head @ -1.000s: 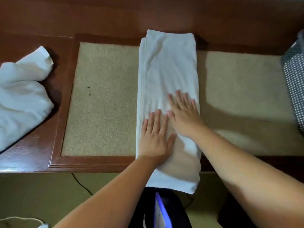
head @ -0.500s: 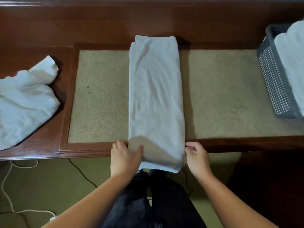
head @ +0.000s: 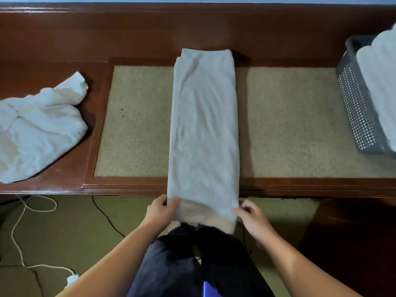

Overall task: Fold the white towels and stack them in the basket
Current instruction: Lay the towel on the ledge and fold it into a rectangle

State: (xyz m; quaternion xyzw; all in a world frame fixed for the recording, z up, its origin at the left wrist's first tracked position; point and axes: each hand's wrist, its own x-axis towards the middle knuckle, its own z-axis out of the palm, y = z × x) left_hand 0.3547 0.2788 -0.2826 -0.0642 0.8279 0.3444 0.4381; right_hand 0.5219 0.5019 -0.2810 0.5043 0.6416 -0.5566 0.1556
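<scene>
Midway through: long-folded white towel pinched at its hanging near end – left hand and right hand on opposite corners.

Already stacked in the grey mesh basket at far right: folded towels. Still waiting – a crumpled towel at left (cross-folds probably next). Underneath, a red-brown wooden table with tan inset; below, olive floor and cords.

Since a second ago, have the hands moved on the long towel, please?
Yes: both hands, left and right, went from its middle toward the person, past the table edge, gripping the long towel.
</scene>
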